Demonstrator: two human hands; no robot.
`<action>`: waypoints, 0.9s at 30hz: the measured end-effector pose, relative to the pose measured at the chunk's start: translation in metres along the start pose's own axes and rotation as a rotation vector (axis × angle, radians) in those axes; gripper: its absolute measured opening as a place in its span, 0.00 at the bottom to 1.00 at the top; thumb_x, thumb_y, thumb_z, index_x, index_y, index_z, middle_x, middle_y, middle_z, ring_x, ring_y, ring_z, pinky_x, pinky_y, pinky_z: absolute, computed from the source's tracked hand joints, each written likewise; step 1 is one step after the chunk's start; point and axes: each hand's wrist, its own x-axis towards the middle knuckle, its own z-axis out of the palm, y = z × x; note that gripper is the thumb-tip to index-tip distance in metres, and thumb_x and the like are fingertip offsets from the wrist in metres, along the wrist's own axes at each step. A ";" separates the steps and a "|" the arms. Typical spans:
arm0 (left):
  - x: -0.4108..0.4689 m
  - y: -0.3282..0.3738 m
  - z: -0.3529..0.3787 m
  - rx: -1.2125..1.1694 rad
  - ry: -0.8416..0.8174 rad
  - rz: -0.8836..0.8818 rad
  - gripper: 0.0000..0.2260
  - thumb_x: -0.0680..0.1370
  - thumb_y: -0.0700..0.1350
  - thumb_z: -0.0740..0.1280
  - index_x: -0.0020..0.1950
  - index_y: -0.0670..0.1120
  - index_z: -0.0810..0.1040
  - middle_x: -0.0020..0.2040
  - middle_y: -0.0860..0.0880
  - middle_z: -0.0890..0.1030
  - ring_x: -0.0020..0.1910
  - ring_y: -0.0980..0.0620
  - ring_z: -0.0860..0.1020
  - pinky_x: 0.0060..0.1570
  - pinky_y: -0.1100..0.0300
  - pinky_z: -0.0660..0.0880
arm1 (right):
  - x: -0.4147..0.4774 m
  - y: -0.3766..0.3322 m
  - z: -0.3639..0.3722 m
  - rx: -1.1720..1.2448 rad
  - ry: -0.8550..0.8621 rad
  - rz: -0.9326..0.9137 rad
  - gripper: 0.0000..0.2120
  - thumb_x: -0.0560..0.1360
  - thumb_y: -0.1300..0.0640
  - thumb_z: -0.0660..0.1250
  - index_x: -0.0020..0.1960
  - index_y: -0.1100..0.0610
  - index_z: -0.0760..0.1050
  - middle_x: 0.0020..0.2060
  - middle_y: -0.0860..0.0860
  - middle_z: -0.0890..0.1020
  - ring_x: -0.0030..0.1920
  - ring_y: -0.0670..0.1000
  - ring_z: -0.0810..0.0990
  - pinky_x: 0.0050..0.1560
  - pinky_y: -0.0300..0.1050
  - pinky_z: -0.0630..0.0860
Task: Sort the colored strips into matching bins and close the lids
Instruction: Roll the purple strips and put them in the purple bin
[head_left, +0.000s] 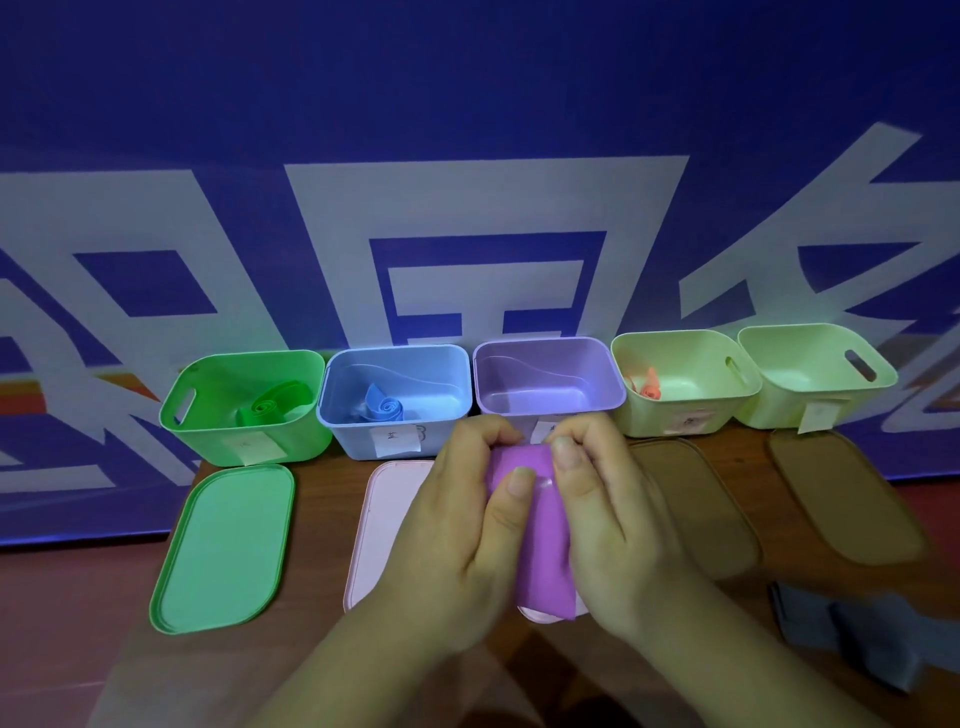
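A purple strip (540, 545) hangs between my hands just in front of the purple bin (597, 364), which holds nothing I can see. My left hand (462, 530) and my right hand (608, 519) both pinch the strip's top end, thumbs on its near face. A rolled green strip (270, 402) lies in the green bin (208, 415). The blue bin (452, 374) holds a rolled blue strip (384, 405). An orange strip (649, 388) sits in the first pale green bin (675, 415). The second pale green bin (779, 410) looks empty.
A green lid (223, 551) lies flat before the green bin, a pink lid (384, 525) under my left hand. Two brown lids (706, 509) (841, 499) lie on the wooden table at right. A dark grey strip (857, 629) rests near the right front edge.
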 end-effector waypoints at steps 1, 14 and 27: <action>0.001 -0.001 0.001 0.002 0.011 0.002 0.09 0.81 0.56 0.54 0.57 0.56 0.68 0.48 0.62 0.75 0.45 0.61 0.75 0.43 0.71 0.67 | 0.001 0.001 -0.001 -0.004 -0.009 -0.002 0.16 0.77 0.37 0.50 0.48 0.47 0.68 0.38 0.41 0.77 0.39 0.45 0.77 0.40 0.43 0.71; 0.014 0.001 0.001 -0.099 0.115 -0.130 0.12 0.79 0.60 0.52 0.49 0.54 0.69 0.39 0.54 0.75 0.35 0.54 0.73 0.34 0.65 0.68 | 0.010 0.005 -0.003 0.034 -0.085 -0.183 0.13 0.80 0.45 0.55 0.60 0.49 0.69 0.53 0.41 0.75 0.53 0.49 0.77 0.53 0.40 0.72; 0.017 -0.004 -0.008 -0.165 -0.088 -0.114 0.14 0.77 0.60 0.59 0.59 0.55 0.70 0.50 0.58 0.78 0.47 0.54 0.78 0.43 0.66 0.73 | 0.015 0.008 -0.003 0.164 -0.065 0.010 0.11 0.77 0.40 0.56 0.53 0.44 0.71 0.47 0.44 0.79 0.48 0.51 0.78 0.47 0.49 0.75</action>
